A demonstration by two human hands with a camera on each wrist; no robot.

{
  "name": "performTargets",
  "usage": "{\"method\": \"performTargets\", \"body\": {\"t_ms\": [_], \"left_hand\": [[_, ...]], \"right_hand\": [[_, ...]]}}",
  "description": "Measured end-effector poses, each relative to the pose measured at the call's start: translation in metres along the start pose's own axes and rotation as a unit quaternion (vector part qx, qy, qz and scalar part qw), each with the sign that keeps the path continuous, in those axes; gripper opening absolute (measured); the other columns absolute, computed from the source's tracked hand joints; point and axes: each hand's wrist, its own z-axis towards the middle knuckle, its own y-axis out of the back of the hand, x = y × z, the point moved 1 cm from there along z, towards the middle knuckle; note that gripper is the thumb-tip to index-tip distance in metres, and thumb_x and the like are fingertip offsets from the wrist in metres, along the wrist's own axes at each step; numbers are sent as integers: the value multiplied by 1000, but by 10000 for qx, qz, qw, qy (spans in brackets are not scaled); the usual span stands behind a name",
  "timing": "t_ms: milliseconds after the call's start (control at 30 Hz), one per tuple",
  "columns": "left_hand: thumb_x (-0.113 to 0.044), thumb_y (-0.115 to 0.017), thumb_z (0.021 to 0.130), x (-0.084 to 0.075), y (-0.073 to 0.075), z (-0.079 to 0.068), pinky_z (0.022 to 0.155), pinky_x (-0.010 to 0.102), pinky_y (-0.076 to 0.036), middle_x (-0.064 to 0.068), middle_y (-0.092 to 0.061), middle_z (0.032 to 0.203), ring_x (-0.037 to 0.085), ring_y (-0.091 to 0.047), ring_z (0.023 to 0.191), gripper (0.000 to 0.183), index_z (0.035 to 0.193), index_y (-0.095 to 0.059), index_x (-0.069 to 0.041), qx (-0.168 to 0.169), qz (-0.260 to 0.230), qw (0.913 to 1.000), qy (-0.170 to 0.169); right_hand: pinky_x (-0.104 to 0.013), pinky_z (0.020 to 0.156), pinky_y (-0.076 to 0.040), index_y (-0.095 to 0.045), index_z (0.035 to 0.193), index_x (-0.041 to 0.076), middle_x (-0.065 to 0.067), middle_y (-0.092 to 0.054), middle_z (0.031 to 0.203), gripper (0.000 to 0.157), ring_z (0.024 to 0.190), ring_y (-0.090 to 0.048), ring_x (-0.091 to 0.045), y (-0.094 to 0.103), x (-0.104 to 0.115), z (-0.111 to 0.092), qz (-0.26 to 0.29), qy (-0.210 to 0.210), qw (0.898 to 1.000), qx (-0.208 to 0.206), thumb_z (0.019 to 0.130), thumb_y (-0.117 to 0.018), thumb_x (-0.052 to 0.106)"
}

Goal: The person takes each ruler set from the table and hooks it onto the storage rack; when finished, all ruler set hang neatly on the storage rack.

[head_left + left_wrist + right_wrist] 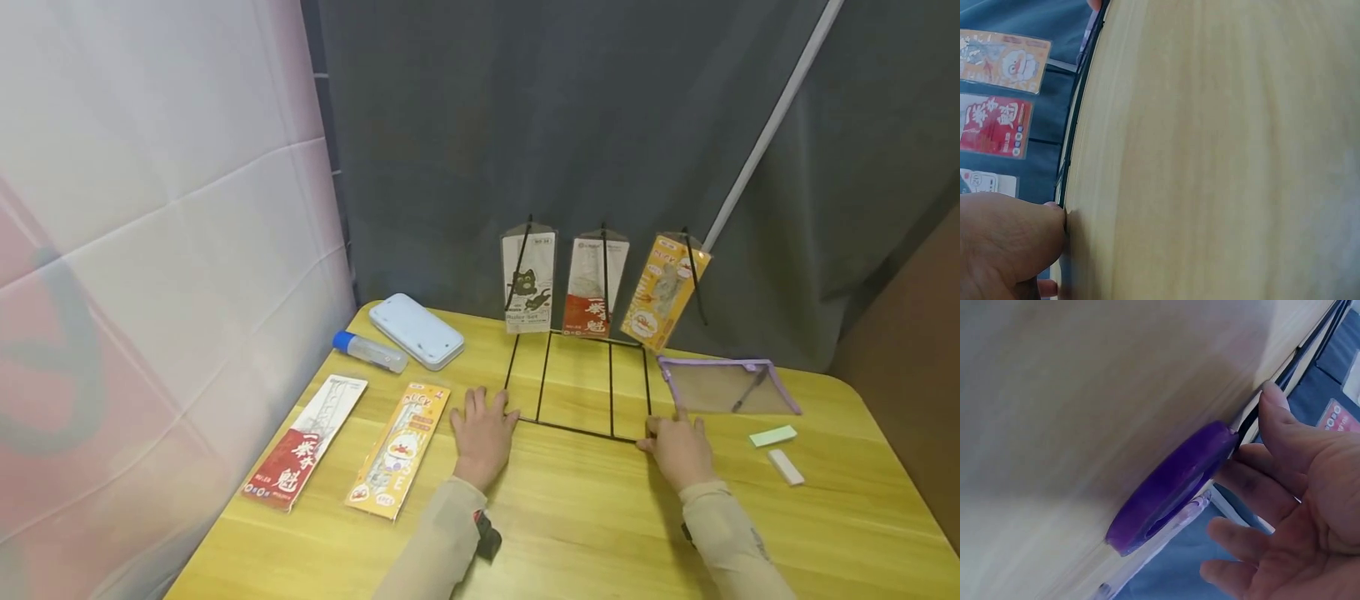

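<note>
A black wire rack lies at the back of the table, with three hooks rising behind it. From them hang a white ruler-set pack with cats, a red-and-white one and an orange duck one. My left hand has its thumb and index finger about the rack's front left corner, other fingers spread. The front right corner is pinched by my right hand; the right wrist view shows its thumb and index on the wire, other fingers loose. Near them appears a thick purple ring-like thing, kind unclear.
Left of me lie a red-and-white pack, an orange duck pack, a blue-capped clear tube and a pale blue case. On the right are a purple-edged pouch, a green block and a white block.
</note>
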Motion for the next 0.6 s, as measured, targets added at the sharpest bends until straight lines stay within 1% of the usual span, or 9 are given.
{"method": "performTargets", "body": {"t_ms": [100, 200, 233, 300, 333, 433, 467, 533, 600], "left_hand": [[-51, -42, 94, 0, -1, -1, 96, 58, -30, 14, -38, 137, 34, -28, 132, 47, 133, -46, -26, -6, 10, 10000, -23], [-51, -42, 94, 0, -1, 0, 96, 58, -30, 14, -38, 137, 34, -28, 132, 46, 133, -46, -26, 3, 23, 10000, -16], [-51, -42, 94, 0, -1, 1, 96, 58, -30, 13, -38, 137, 34, -28, 132, 46, 133, -46, -26, 4, 25, 10000, -10], [-50, -43, 94, 0, -1, 2, 96, 58, -30, 14, -38, 137, 34, -28, 132, 46, 133, -47, -26, 1, 26, 10000, -21], [-50, -43, 94, 0, -1, 2, 96, 59, -30, 14, -38, 137, 34, -28, 132, 46, 133, -47, -26, 12, 8, 10000, -23], [-50, -42, 94, 0, -2, 3, 96, 59, -30, 14, -38, 137, 34, -28, 132, 46, 133, -46, -26, 10, -25, 10000, -37], [-51, -42, 94, 0, -2, 3, 96, 59, -30, 14, -37, 137, 34, -28, 132, 47, 134, -46, -26, 20, -23, 10000, -32], [-51, -42, 94, 0, -3, 3, 96, 59, -30, 14, -38, 137, 34, -28, 131, 47, 133, -46, -26, 18, -26, 10000, -14], [-51, -42, 94, 0, -2, 3, 96, 59, -30, 13, -38, 137, 34, -28, 131, 47, 133, -47, -26, 5, -15, 10000, -10]], "right_hand": [[-63, 85, -40, -67, 87, 3, -25, -66, 91, 26, 97, -54, -52, -2, -1, 1, 188, -19, 9998, -19, 78, -71, 28], [-50, 67, -50, -66, 86, 2, -21, -64, 77, 26, 74, -61, -41, -3, -3, 4, 395, 24, 9992, 90, 81, -69, 27], [-48, 63, -51, -66, 86, 1, -22, -64, 78, 25, 70, -61, -39, -4, -4, 5, 503, 41, 9987, 101, 81, -69, 26], [-47, 64, -52, -68, 89, 0, -24, -66, 86, 27, 75, -63, -40, -4, -6, 7, 631, 110, 9979, 78, 81, -70, 25], [-45, 62, -51, -67, 83, 1, -22, -66, 82, 24, 72, -63, -38, -4, -7, 7, 685, 109, 9975, 95, 80, -70, 25], [-38, 57, -48, -59, 68, 5, -12, -59, 67, 27, 61, -57, -29, -4, -9, 8, 731, 181, 9972, -12, 78, -72, 26], [-34, 53, -43, -53, 63, 7, -6, -50, 58, 31, 55, -50, -23, -4, -9, 8, 738, 201, 9971, -32, 77, -73, 26], [-30, 51, -32, -40, 59, 11, 2, -28, 55, 41, 50, -33, -15, -3, -9, 8, 746, 244, 9969, -69, 76, -74, 27], [-28, 50, -29, -37, 58, 13, 5, -21, 55, 44, 49, -27, -13, -2, -9, 9, 746, 300, 9966, -154, 75, -74, 27]]}}
